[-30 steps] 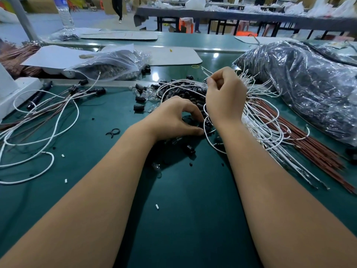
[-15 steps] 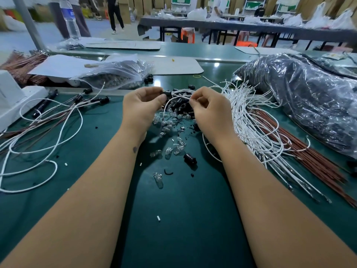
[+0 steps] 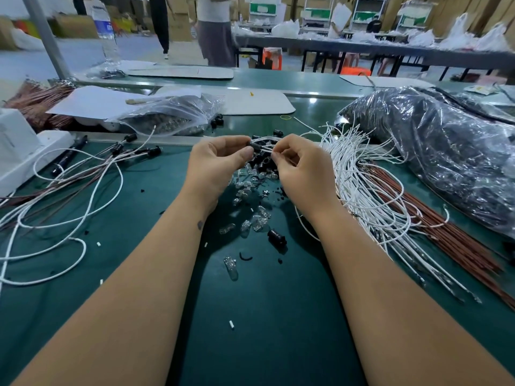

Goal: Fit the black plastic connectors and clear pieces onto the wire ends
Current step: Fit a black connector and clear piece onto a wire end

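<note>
Between your hands, your left hand (image 3: 216,160) pinches the light black connector (image 3: 255,145) while your right hand (image 3: 299,165) grips limp white wires (image 3: 269,146) near their ends.

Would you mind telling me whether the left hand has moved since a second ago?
Yes. The left hand has lifted off the pile of black connectors on the green table and now pinches one black connector up beside the right hand.

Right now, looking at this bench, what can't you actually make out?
- Whether the wire is seated in the black connector: head view, the left hand and the right hand's fingers cover the joint.
- Contents of the big plastic bag: glare, cut off at the right edge.
- White wire ends: too small.
</note>
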The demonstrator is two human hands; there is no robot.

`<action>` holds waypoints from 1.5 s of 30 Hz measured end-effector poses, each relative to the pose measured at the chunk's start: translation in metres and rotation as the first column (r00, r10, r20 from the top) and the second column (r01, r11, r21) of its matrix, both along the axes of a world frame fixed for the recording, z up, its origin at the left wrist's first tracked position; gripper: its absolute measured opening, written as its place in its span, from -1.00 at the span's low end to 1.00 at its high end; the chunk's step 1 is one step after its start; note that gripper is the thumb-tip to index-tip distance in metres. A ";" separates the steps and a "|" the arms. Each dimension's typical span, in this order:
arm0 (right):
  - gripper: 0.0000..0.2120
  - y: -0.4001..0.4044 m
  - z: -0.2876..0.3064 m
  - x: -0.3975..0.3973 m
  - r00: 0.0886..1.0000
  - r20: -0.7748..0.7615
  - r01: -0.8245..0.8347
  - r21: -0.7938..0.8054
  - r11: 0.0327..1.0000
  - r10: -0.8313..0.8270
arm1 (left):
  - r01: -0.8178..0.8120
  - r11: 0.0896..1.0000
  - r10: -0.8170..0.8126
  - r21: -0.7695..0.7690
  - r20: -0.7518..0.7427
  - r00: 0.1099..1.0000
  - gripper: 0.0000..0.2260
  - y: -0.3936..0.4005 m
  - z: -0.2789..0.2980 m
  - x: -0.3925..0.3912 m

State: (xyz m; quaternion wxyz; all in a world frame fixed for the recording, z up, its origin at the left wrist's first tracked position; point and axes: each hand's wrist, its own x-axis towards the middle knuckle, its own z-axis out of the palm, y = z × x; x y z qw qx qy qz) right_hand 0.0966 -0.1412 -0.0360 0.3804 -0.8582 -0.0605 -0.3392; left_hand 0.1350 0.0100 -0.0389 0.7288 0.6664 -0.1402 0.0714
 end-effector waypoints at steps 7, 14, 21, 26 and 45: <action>-0.95 -0.001 0.001 -0.002 0.999 0.042 0.018 -0.021 1.000 -0.017 | 0.033 0.999 -0.034 -0.031 -0.038 0.999 -0.86 0.000 0.000 0.001; -0.95 0.001 0.002 -0.003 0.995 0.095 0.016 -0.077 0.997 -0.009 | 0.040 0.998 -0.042 -0.051 -0.048 0.998 -0.91 0.001 -0.003 0.002; -0.95 0.001 0.002 -0.003 0.996 0.091 0.017 -0.118 0.993 -0.007 | 0.139 0.977 -0.152 -0.159 -0.073 0.986 -0.89 0.001 -0.001 0.002; -0.96 0.002 0.002 -0.003 0.994 0.108 0.036 -0.126 0.991 -0.023 | 0.124 0.975 -0.144 -0.185 -0.100 0.985 -0.90 -0.006 0.000 -0.002; -0.63 0.011 0.007 -0.002 0.996 0.073 -0.048 -0.003 0.999 0.048 | 0.157 0.950 -0.196 -0.270 -0.122 0.973 -0.83 -0.001 0.003 -0.004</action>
